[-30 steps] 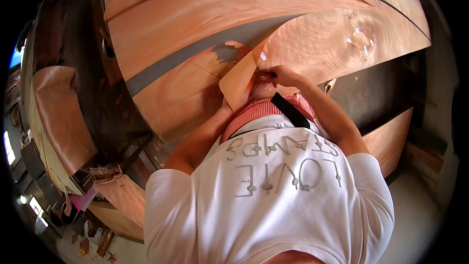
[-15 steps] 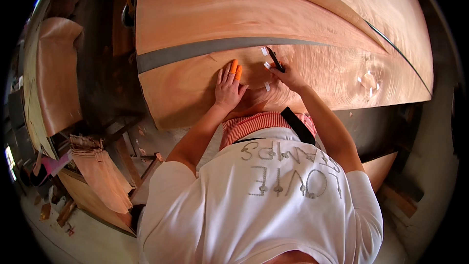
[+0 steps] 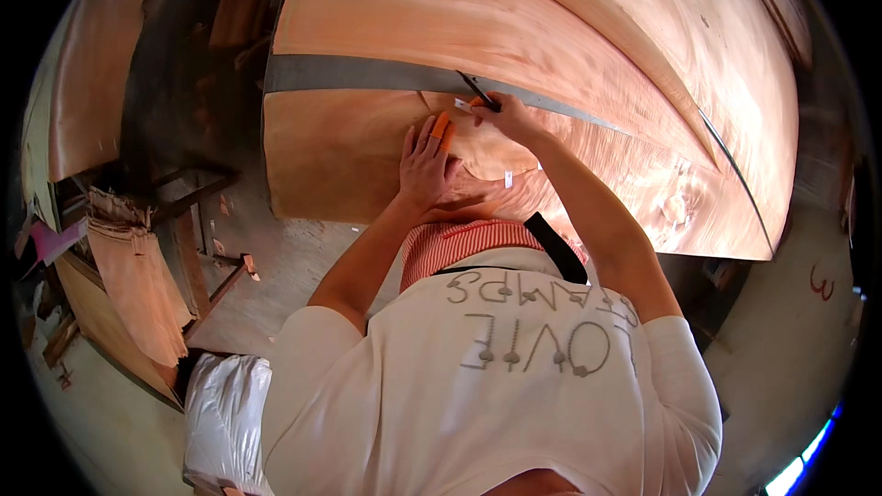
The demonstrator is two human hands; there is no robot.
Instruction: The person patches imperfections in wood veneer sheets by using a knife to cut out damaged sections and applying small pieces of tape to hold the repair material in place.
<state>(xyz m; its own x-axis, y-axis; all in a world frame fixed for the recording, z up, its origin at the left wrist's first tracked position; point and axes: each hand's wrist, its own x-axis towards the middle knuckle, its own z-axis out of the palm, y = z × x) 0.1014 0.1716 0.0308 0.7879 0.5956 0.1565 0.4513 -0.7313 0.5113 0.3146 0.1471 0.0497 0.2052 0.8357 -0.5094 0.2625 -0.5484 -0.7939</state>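
Observation:
My left hand (image 3: 427, 167) lies flat on a thin reddish-brown wood veneer sheet (image 3: 335, 152), fingers stretched out, with orange covers on some fingertips. Just right of it, my right hand (image 3: 511, 119) grips a slim black pointed tool (image 3: 478, 90); whether it is a pen or a knife I cannot tell. The tool's upper end points toward the grey strip (image 3: 358, 73) showing between two veneer sheets. A small white tape piece (image 3: 462, 105) sits beside my right fingers, and another tape piece (image 3: 508, 179) is lower on the sheet. Wavy edges show near the hands.
More large veneer sheets (image 3: 625, 9) lie overlapped beyond the grey strip. At the left hang a curled veneer sheet (image 3: 101, 64) and a stack of torn veneer (image 3: 138, 276). A plastic-wrapped bundle (image 3: 228, 418) stands at the lower left, near a metal frame (image 3: 197, 248).
The view has turned, shifting the veneer. My right hand has come left, closer to my left hand, and the black tool now tilts across the grey strip. My left hand stays flat.

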